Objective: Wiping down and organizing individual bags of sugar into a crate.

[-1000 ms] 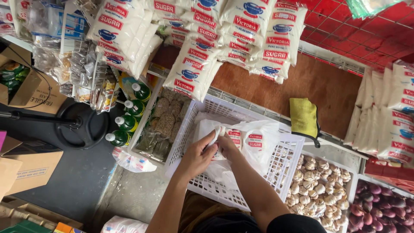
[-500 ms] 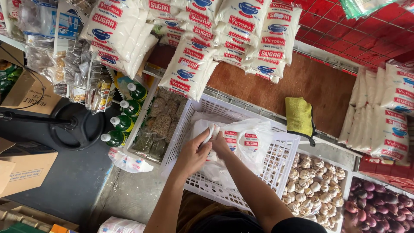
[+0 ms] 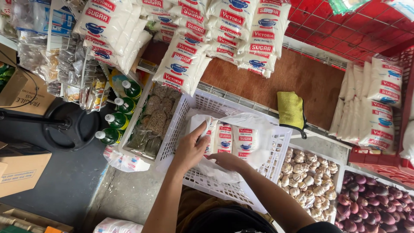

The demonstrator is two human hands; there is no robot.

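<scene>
- Your left hand (image 3: 193, 149) grips the left edge of the clear plastic bag (image 3: 235, 138) with its fingers clamped on the film; the bag lies inside the white slotted crate (image 3: 276, 151), toward its left wall.
- Your right hand (image 3: 227, 160) rests on the bag's lower edge with the fingers lying flat and together; you cannot tell whether they pinch the film.
- Three small white sugar packs (image 3: 233, 139) with red labels stand side by side inside the bag.
- The crate's right half is bare floor, giving you room to shift the bag rightward; its near rim runs just above your forearms.
- Left of the crate sits a tray of brown packets (image 3: 155, 123), then green bottles (image 3: 118, 114) with white caps in a row.
- Right of it, a bin of garlic bulbs (image 3: 308, 172) touches the crate, with purple onions (image 3: 371, 203) beyond.
- Above, larger white sugar bags (image 3: 224, 30) with red and blue labels hang over the brown board (image 3: 310, 82), where a yellow cloth (image 3: 291, 108) lies at the board's near edge.
</scene>
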